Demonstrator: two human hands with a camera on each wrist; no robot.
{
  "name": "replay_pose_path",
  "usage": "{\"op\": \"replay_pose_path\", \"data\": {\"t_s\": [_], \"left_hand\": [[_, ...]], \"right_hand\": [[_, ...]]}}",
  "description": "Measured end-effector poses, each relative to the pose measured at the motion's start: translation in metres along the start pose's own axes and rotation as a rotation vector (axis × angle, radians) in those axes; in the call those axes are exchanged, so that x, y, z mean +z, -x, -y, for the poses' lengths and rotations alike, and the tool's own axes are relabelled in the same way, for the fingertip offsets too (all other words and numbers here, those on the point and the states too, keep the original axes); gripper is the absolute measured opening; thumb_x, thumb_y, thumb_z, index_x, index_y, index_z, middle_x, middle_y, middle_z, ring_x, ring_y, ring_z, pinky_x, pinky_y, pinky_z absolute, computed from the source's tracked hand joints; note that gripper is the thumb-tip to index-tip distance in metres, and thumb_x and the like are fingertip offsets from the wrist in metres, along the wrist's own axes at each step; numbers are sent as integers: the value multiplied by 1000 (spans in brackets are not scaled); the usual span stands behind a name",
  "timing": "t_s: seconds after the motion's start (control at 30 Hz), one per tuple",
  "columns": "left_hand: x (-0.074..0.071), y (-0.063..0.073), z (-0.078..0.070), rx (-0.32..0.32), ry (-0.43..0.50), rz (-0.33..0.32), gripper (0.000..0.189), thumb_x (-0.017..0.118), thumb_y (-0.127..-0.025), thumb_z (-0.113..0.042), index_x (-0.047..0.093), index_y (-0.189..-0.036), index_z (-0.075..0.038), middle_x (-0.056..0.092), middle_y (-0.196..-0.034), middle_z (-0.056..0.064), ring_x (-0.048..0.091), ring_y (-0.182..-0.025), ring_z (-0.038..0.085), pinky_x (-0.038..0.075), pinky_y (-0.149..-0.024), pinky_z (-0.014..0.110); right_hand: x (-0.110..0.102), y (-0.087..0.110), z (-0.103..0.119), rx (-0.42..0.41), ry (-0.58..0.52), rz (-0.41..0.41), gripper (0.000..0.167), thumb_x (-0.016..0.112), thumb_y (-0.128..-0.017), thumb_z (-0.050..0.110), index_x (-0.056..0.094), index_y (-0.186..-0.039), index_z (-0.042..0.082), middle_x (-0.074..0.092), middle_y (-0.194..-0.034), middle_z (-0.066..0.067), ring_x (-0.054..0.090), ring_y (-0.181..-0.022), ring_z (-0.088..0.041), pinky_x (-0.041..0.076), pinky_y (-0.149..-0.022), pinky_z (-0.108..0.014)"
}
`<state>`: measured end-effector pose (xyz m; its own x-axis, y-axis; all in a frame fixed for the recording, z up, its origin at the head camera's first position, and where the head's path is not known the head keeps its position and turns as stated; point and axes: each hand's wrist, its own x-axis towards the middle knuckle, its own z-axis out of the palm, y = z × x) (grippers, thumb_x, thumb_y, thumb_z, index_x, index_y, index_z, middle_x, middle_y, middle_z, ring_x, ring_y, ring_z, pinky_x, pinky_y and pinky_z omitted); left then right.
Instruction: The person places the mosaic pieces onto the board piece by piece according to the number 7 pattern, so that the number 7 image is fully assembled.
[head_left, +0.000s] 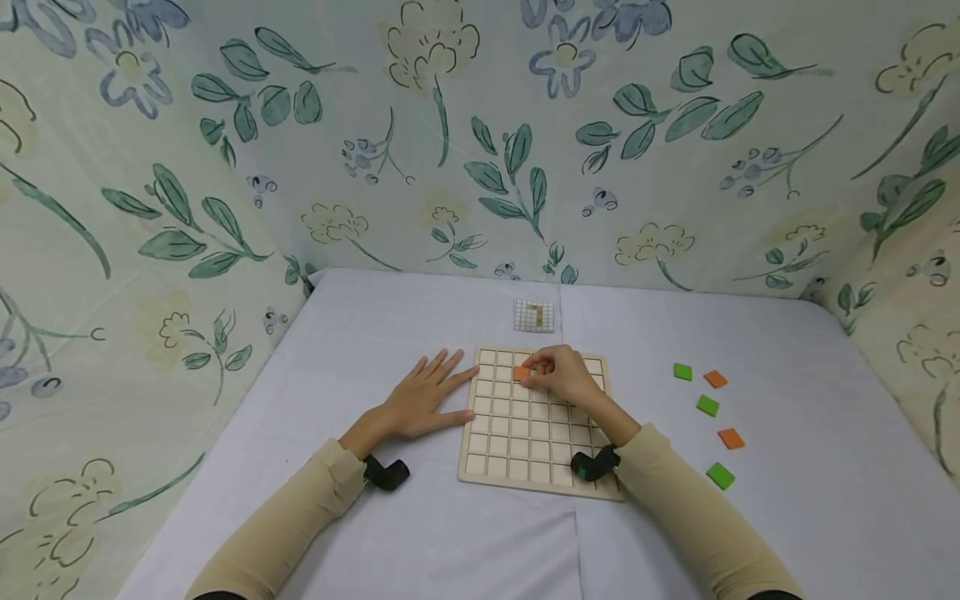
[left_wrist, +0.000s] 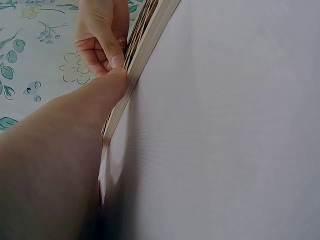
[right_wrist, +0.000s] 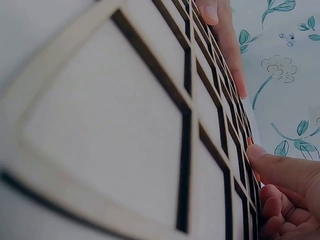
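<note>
A wooden grid board (head_left: 498, 482) with square recesses lies on the white cloth in front of me. My right hand (head_left: 564, 375) reaches over its upper part, thumb and fingertips pinching an orange square tile (head_left: 521, 373) at a cell in the second row from the far edge. In the right wrist view a sliver of that orange tile (right_wrist: 249, 141) shows beside the thumb. My left hand (head_left: 426, 398) lies flat with fingers spread, its thumb and fingertips touching the board's left edge. The right forearm hides some of the board's right cells.
Right of the board lie loose tiles: green ones such as the green tile (head_left: 707, 406), and orange ones such as the orange tile (head_left: 731, 438). Beyond the far edge sits a small card (head_left: 534, 316) printed with a coloured grid pattern. Floral fabric (head_left: 450, 167) hangs around the table.
</note>
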<state>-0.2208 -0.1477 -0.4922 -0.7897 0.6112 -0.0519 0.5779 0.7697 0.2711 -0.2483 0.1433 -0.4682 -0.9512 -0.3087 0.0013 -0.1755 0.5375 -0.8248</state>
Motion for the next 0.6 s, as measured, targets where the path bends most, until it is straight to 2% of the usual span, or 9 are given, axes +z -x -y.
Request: {"op": "replay_pose_path", "data": {"t_s": [0.13, 0.33, 0.6], "left_hand": [[1, -1, 1, -2, -4, -4, 82, 34, -94, -76, 15, -161, -33, 1, -167, 4, -4, -152, 29, -2, -119, 52], [2, 0, 1, -3, -9, -8, 83, 33, -93, -77, 15, -161, -33, 2, -167, 4, -3, -152, 29, -2, -120, 51], [0, 0, 0, 14, -6, -24, 82, 36, -95, -74, 18, -161, -29, 5, -167, 8, 0, -152, 32, 1, -119, 54]], "right_hand": [[-1, 1, 1, 15, -16, 5, 24, 83, -81, 7, 75, -101, -3, 59, -71, -6, 46, -63, -17, 39, -55, -25], [-8, 4, 1, -9, -58, 15, 27, 80, -84, 6, 73, -107, -6, 62, -76, -8, 51, -65, -16, 43, -57, -24], [-35, 10, 0, -29, -128, -29, 32, 78, -88, 9, 70, -114, -7, 62, -80, -11, 51, -67, -16, 44, -57, -23]]}}
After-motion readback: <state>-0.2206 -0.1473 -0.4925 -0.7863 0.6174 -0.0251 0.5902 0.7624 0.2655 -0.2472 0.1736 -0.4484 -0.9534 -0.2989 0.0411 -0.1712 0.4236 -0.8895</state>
